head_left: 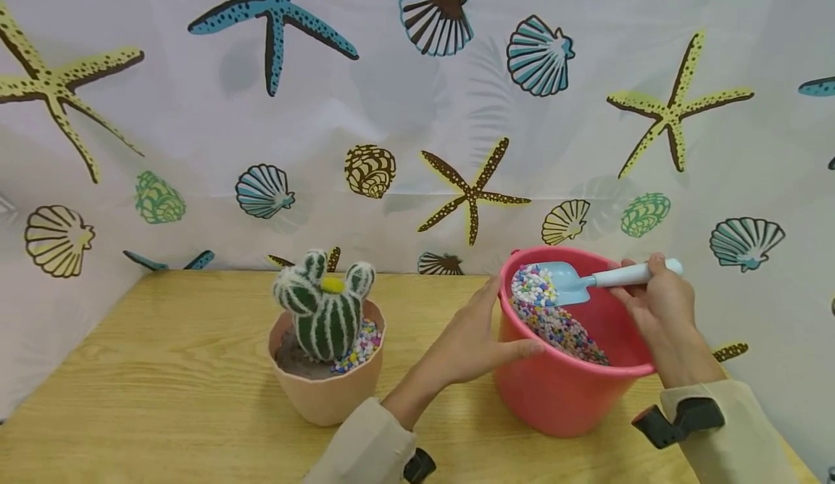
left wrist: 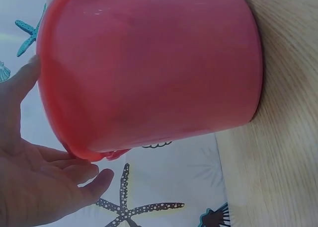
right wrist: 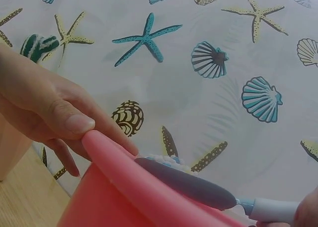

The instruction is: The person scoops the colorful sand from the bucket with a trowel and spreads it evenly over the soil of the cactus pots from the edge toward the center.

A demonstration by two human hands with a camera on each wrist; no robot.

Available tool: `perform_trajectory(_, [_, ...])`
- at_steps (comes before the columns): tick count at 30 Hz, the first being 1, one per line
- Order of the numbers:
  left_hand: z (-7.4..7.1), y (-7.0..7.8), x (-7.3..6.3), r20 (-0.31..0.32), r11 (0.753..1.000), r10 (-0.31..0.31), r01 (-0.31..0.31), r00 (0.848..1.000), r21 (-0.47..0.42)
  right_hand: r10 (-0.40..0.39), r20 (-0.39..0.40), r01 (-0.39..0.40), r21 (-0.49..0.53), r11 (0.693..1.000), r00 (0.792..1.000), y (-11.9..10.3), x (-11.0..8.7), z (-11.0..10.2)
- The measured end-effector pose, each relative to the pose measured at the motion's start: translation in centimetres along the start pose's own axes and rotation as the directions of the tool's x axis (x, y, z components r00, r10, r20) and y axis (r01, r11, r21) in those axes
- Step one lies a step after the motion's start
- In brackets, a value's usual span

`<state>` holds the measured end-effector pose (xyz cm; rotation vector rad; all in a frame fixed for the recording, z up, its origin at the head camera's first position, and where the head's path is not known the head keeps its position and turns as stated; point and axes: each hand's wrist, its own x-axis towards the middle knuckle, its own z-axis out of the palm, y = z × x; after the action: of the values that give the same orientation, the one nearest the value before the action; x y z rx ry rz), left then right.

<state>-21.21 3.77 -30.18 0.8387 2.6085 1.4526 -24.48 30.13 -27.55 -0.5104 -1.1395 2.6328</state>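
My right hand [head_left: 667, 303] grips the white handle of a small light-blue shovel [head_left: 570, 283] above the mouth of a red bucket [head_left: 554, 397]. White and coloured pebbles [head_left: 533, 285] are heaped on its blade. More multicoloured pebbles [head_left: 564, 335] lie in the bucket, banked toward its left side. On the bucket's left rim rests my left hand [head_left: 466, 343], thumb stretched along the near edge and fingers spread at the side. The left wrist view shows that thumb [left wrist: 27, 78] touching the rim. In the right wrist view the blade [right wrist: 186, 183] overlaps the rim, which hides most of its load.
A peach flowerpot [head_left: 326, 398] with a knitted green cactus [head_left: 328, 324] stands left of the bucket. Grey material and coloured pebbles [head_left: 362, 346] surround the cactus. Both containers stand on a wooden table [head_left: 163, 382], with a white cloth [head_left: 365, 107] printed with starfish and shells behind.
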Motion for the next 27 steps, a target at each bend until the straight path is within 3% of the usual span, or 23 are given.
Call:
perform_trajectory(3, [-0.3,0.0,-0.3,-0.01,1.0,0.015,-0.015,1.0,0.004,-0.014,0.021,0.014,0.008,1.0,1.0,0.2,1.0,-0.8])
perform_trajectory(10, [-1.2,-0.2,-1.2,-0.03,0.999,-0.038,0.038,0.999,0.019,-0.027,0.031,0.025,0.044,0.999,0.999,-0.2,3.1,-2.3])
perform_trajectory(16, [-2.1,-0.4,-1.6,-0.068,0.998,-0.025,0.029,0.997,0.05,-0.059,0.078,0.054,0.058,0.997,0.995,-0.4,4.4,-3.3])
perform_trajectory(19, [-2.7,-0.5,-2.0,-0.089,0.998,-0.017,0.022,0.996,0.057,-0.062,0.072,0.06,0.031,0.998,0.995,-0.3,3.2,-2.1])
perform_trajectory(27, [-4.2,-0.7,-3.6,-0.127,0.997,-0.011,0.02,0.992,0.069,0.028,0.044,-0.032,0.086,0.996,0.999,-0.3,-3.9,3.6])
